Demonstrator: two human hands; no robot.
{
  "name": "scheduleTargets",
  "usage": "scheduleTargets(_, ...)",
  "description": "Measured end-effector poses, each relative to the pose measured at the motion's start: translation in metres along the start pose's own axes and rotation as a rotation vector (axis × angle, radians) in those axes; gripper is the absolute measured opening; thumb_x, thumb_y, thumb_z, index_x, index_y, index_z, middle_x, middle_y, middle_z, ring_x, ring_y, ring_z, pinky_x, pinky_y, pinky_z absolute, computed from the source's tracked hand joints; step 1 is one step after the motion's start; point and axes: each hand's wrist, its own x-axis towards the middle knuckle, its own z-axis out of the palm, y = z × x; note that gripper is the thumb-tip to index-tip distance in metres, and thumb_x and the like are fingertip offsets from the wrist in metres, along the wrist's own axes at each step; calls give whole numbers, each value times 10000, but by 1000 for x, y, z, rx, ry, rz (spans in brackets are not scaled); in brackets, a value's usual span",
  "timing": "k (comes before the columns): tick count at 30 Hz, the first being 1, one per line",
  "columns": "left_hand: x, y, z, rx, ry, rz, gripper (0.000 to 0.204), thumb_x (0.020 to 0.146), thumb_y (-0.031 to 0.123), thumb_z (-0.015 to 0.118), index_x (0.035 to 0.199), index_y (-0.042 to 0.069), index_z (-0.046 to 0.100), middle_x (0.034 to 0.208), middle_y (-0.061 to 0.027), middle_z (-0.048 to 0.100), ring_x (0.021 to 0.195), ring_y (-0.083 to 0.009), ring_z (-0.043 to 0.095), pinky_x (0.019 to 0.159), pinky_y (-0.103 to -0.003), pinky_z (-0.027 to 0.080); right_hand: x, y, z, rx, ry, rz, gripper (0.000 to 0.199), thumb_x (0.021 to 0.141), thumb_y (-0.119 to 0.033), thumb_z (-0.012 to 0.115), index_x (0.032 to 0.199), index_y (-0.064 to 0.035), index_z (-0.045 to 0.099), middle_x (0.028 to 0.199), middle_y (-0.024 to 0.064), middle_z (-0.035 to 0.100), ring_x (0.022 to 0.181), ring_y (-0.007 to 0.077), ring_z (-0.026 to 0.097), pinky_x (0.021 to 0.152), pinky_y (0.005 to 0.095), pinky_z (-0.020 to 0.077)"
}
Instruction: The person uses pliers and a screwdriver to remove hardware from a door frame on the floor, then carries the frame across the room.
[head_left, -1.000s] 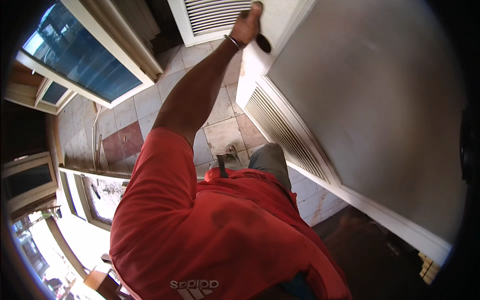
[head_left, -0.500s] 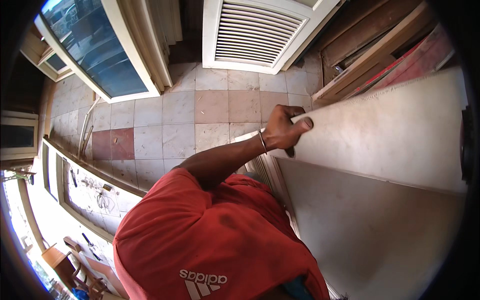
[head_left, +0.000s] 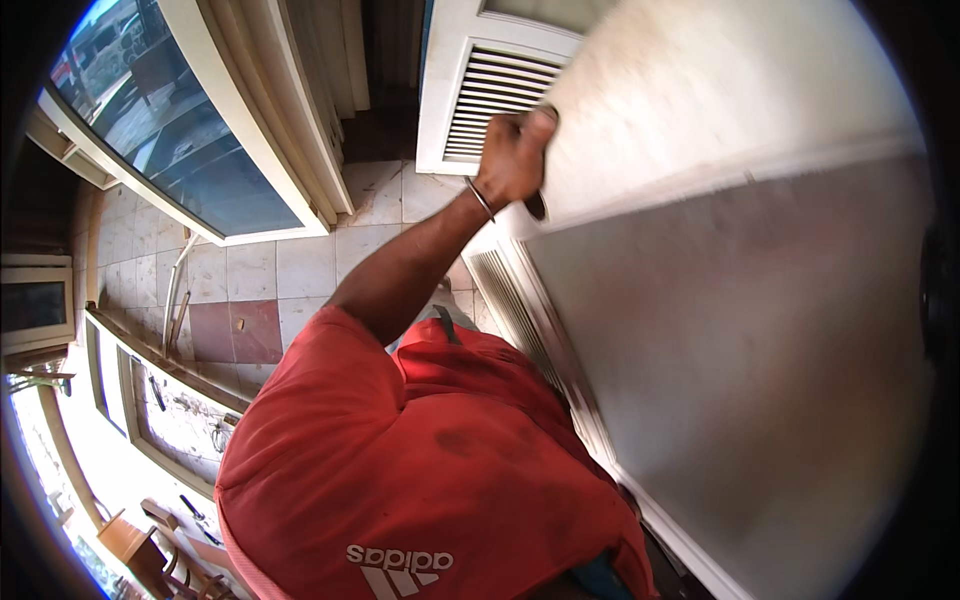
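Observation:
My left hand (head_left: 512, 155), a thin metal bangle on its wrist, is closed around the top edge of a large white door panel (head_left: 760, 330). The panel fills the right side of the view and has a louvred strip (head_left: 505, 290) along its lower left edge. A dark round hole (head_left: 535, 206) shows in the panel just below my fingers. My red shirt (head_left: 420, 470) covers the lower middle of the view. My right hand is out of sight.
A second white louvred door (head_left: 490, 95) leans at the back behind my hand. A glazed white window frame (head_left: 180, 150) lies at upper left on a pale and red tiled floor (head_left: 250, 275). Another white frame (head_left: 165, 400) and wooden furniture (head_left: 150, 540) are at lower left.
The view has swung while my left hand kept its hold on the panel's edge. The panel now stands closer and takes up more of the right side.

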Motion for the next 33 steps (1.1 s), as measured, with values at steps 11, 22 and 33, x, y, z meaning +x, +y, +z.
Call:
scheduleTargets(11,124,-61,-158,127,454,43,831,1017,644,286,931,-119,603,861,-99,641,839,-174,502,758,-388,449,-77,125,223,-13,-341,129,440,996,-310,465,1316,-22,558,1329,117,598,1149,314,623,930,488,555)
scheduleTargets(22,145,-66,-161,78,649,84,934,972,741,155,1536,-1,226,1584,-167,260,1437,-293,279,1215,-426,166,-39,203,491,-243,-564,147,395,946,-382,519,1257,-157,611,1216,32,639,1061,270,620,869,457,531)
scheduleTargets(33,136,-139,-131,220,925,109,651,999,662,292,952,21,400,816,-88,372,802,-195,389,717,-398,322,-14,348,595,-380,-968,299,519,995,-457,459,1359,-92,515,1357,138,543,1203,330,544,1000,599,447)
